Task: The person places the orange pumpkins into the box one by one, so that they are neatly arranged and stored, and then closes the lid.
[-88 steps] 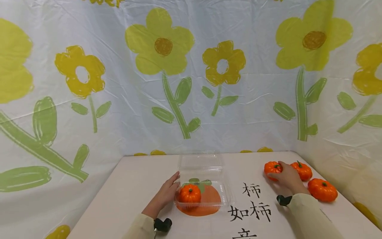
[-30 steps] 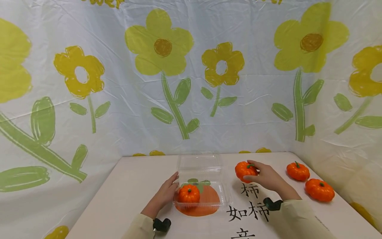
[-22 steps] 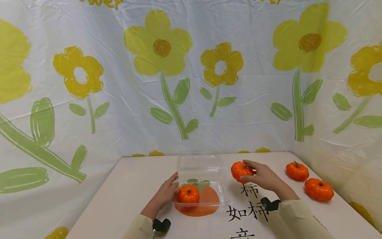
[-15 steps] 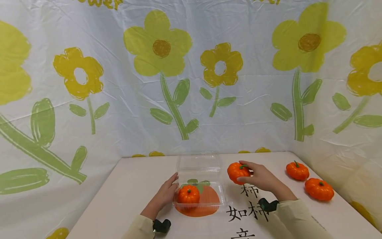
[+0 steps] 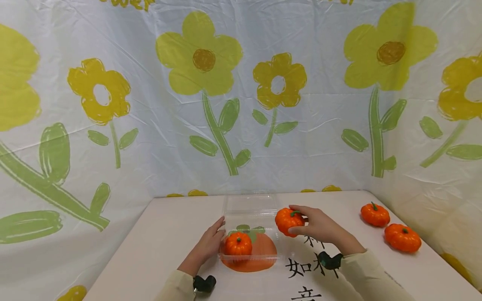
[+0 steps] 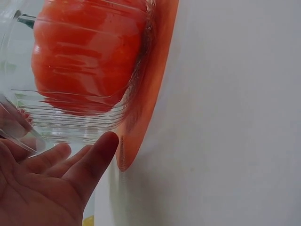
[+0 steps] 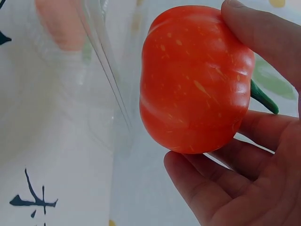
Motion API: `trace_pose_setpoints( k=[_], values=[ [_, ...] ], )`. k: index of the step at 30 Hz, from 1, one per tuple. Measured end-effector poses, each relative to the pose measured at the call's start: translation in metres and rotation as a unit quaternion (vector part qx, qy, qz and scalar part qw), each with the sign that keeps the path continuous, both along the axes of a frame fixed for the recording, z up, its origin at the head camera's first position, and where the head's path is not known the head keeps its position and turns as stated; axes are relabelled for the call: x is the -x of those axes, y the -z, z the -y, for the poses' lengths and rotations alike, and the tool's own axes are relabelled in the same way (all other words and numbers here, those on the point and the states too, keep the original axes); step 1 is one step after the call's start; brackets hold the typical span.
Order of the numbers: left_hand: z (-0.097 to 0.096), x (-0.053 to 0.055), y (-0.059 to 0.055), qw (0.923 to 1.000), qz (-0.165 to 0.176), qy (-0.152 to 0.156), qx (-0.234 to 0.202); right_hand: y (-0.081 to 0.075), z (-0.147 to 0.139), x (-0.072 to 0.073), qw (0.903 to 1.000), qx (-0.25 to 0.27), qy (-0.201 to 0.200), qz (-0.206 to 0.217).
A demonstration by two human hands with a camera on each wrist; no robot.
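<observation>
My right hand [image 5: 314, 223] grips a small orange pumpkin [image 5: 289, 222] with a green stem, held near the right edge of the open clear plastic clamshell box [image 5: 263, 256]. In the right wrist view the thumb lies on one side of this pumpkin [image 7: 195, 80] and the fingers curl round the other, its stem pointing toward the palm. A second pumpkin [image 5: 238, 244] sits in the left part of the box. My left hand [image 5: 208, 244] rests with extended fingers at the box's left side. Up close, its thumb [image 6: 96, 165] is right at the ribbed wall.
Two more pumpkins, one farther back [image 5: 375, 215] and one nearer [image 5: 403, 238], lie at the table's right side. The box's lid [image 5: 251, 203] stands open toward the back. Beneath is a white mat with a printed persimmon [image 5: 265, 246] and black characters [image 5: 299, 267]. A flowered curtain [image 5: 320, 159] encloses the table.
My right hand has picked the pumpkin up from the right-hand group and carried it left to the box's edge. The left hand and the boxed pumpkin have stayed in place.
</observation>
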State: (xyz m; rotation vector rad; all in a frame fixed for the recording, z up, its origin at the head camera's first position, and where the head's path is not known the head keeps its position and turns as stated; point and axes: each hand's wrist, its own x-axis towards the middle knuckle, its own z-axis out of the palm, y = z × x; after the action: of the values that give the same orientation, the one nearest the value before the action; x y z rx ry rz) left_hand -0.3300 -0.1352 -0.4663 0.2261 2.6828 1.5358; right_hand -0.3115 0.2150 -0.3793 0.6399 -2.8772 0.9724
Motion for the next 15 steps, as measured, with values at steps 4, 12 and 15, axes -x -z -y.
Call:
trace_pose_setpoints(
  k=[4,12,15],
  values=[
    [0.0,-0.001,-0.001,1.0,-0.004,0.003,0.004,0.002,0.009,-0.001,0.9999,0.005,-0.008,0.008],
    [0.0,-0.001,-0.001,1.0,-0.004,0.001,0.007,0.007,0.024,0.001,0.9989,0.0,-0.043,0.019],
    [0.0,0.0,-0.001,1.0,-0.006,0.002,0.006,0.009,0.028,0.001,0.9981,-0.005,-0.058,0.019]
  ],
)
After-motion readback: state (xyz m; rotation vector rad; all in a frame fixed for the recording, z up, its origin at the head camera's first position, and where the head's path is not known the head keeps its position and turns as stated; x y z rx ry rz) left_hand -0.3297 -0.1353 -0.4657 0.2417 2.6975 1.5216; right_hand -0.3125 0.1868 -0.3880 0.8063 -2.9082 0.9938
